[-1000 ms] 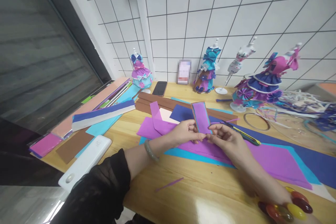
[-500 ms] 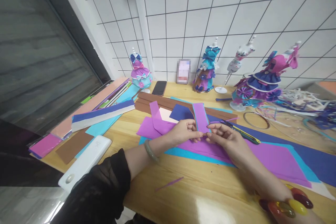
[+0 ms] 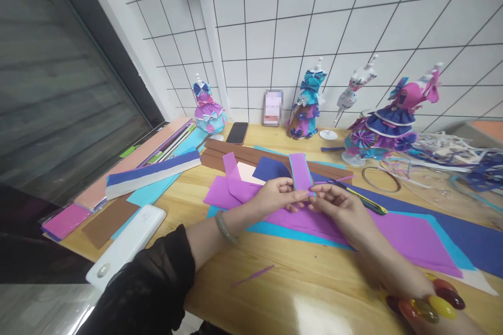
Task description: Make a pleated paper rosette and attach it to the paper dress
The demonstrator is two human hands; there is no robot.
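Observation:
A short purple paper strip with light-blue edges (image 3: 302, 171) stands up between my two hands, above the wooden table. My left hand (image 3: 281, 196) pinches its lower left edge between thumb and fingers. At the lower right corner, the fingertips of my right hand (image 3: 334, 201) close on the same strip. Under both hands lie large purple sheets (image 3: 416, 238) over blue ones (image 3: 298, 234). A yellow and black utility knife (image 3: 371, 204) rests on the paper just beyond my right hand.
Mini dress forms in paper dresses (image 3: 210, 107) stand along the tiled wall, one of them bare (image 3: 348, 99). A phone (image 3: 237, 132) lies at the back. A white device (image 3: 128, 243) sits left, near stacked coloured paper (image 3: 94, 188). Ribbon scraps (image 3: 456, 149) and a ring (image 3: 381, 179) are at right.
The purple strip leans slightly differently, and my fingers have shifted a little at its lower end. Both hands keep their hold. The view has moved slightly.

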